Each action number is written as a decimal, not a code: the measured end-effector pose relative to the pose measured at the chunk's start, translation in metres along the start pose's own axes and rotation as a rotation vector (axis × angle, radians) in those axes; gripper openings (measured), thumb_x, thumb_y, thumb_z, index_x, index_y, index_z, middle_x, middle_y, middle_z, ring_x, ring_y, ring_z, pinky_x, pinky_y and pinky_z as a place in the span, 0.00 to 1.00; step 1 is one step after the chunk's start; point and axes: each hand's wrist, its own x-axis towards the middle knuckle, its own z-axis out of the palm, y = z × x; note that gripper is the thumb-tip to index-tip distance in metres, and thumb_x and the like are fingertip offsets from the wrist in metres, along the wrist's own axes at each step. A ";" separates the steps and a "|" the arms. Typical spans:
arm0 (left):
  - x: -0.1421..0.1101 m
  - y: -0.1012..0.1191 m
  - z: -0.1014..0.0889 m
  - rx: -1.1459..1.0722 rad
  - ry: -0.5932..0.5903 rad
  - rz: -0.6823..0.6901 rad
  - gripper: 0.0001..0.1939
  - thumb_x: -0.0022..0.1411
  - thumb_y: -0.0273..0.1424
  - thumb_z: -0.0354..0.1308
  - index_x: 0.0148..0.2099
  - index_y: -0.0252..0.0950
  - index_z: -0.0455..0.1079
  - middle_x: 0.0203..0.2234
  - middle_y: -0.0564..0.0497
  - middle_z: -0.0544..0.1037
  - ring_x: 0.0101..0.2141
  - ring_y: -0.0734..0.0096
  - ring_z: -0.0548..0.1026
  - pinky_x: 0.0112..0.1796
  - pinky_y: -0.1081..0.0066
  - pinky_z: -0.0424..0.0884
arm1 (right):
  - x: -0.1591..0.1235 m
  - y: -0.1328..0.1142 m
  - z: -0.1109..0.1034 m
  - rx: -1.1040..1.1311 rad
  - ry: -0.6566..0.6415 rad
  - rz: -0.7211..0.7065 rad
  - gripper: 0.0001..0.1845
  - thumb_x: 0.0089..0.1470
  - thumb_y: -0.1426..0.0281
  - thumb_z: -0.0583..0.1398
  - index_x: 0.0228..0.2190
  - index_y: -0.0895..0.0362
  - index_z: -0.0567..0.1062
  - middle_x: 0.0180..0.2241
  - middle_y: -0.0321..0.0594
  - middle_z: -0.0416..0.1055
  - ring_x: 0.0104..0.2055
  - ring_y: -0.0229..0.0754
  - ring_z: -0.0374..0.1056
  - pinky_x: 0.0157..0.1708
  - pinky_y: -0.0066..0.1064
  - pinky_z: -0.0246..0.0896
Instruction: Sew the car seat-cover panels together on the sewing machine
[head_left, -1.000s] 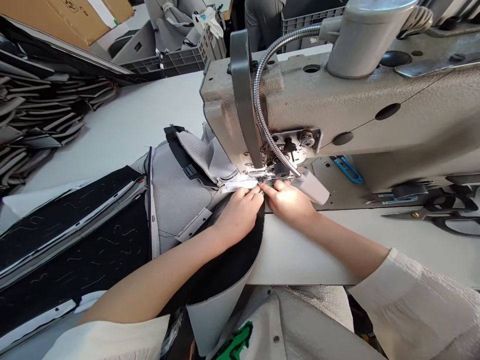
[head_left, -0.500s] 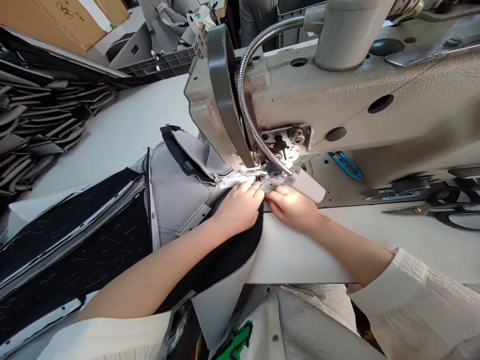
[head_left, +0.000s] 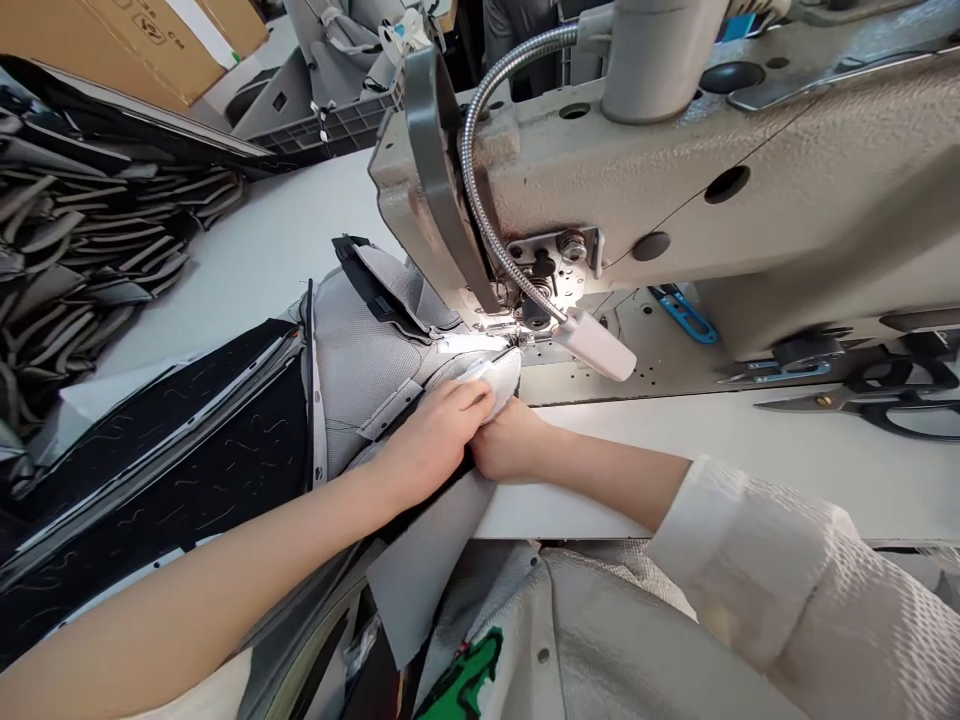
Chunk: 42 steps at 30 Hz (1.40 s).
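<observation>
A grey mesh fabric piece (head_left: 360, 350) with black trim lies under the needle area of a beige sewing machine (head_left: 675, 190). My left hand (head_left: 431, 430) lies curled on top of the folded grey fabric edge (head_left: 491, 378), just in front of the presser foot (head_left: 517, 338). Tucked against and partly under that fold, my right hand (head_left: 510, 448) has its fingers hidden by the fabric. A small white lamp (head_left: 592, 342) on a gooseneck lights the spot.
Black quilted panels (head_left: 150, 470) spread over the table to the left. A stack of dark cut pieces (head_left: 82, 250) stands at far left. Large black scissors (head_left: 870, 395) and a blue clip (head_left: 682, 312) lie on the right. Crates and cardboard boxes stand behind.
Both hands have drawn back from the needle toward me. The grey fabric edge is now folded up over the black piece, with my right hand under it.
</observation>
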 end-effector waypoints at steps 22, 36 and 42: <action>0.033 -0.002 0.020 0.494 -0.181 -0.027 0.30 0.59 0.25 0.46 0.64 0.29 0.51 0.35 0.39 0.73 0.35 0.56 0.73 0.33 0.63 0.67 | -0.044 -0.011 -0.013 -0.256 0.168 0.027 0.16 0.59 0.75 0.50 0.46 0.66 0.72 0.45 0.65 0.70 0.49 0.54 0.68 0.51 0.49 0.59; 0.061 -0.004 -0.007 0.157 -0.370 -0.195 0.30 0.58 0.29 0.46 0.63 0.36 0.53 0.43 0.43 0.76 0.41 0.58 0.75 0.36 0.66 0.70 | -0.047 -0.012 -0.014 -0.155 0.114 0.036 0.18 0.60 0.71 0.53 0.51 0.56 0.71 0.48 0.60 0.68 0.53 0.54 0.64 0.52 0.49 0.57; 0.068 0.000 -0.017 0.270 -0.365 -0.235 0.28 0.56 0.26 0.45 0.60 0.41 0.59 0.40 0.46 0.77 0.41 0.58 0.75 0.37 0.67 0.69 | -0.051 0.003 -0.026 -0.082 0.020 0.029 0.18 0.59 0.71 0.54 0.51 0.53 0.71 0.52 0.58 0.65 0.55 0.53 0.62 0.54 0.46 0.56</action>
